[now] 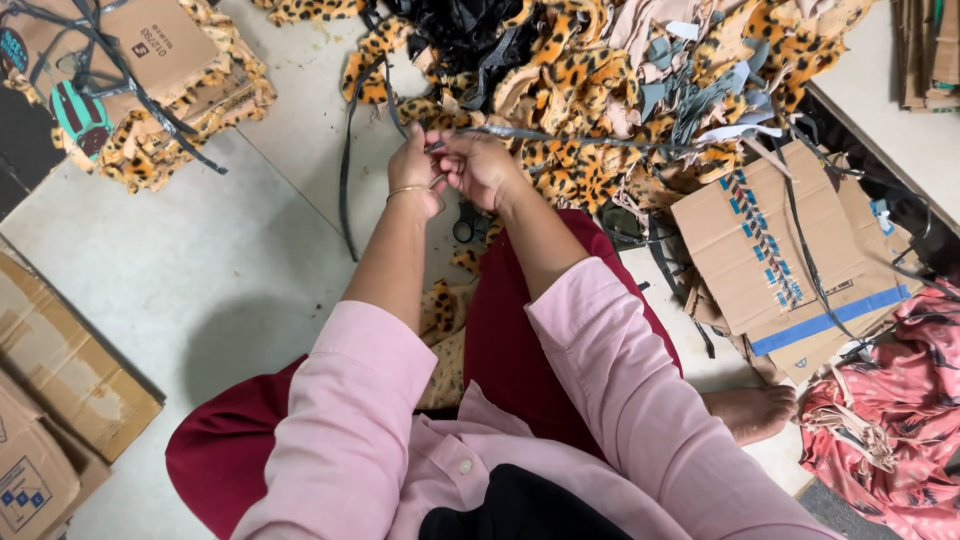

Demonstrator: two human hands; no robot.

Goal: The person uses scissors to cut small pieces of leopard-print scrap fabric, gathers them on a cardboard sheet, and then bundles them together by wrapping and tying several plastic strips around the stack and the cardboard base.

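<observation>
Grey floor under leopard scraps [590, 150]: both hands [450, 165] pinch one thin grey strip [560, 137] (long, taut).

A pale, smooth floor [230, 250] carries everything. A big heap of leopard-print fabric scraps [590, 90] lies along its far side, with flattened cardboard [770, 250] to the right and a pink patterned cloth [890, 410] beside it. More cardboard pieces [60, 380] lie at the left, and black straps [346, 170] trail across the floor.
</observation>
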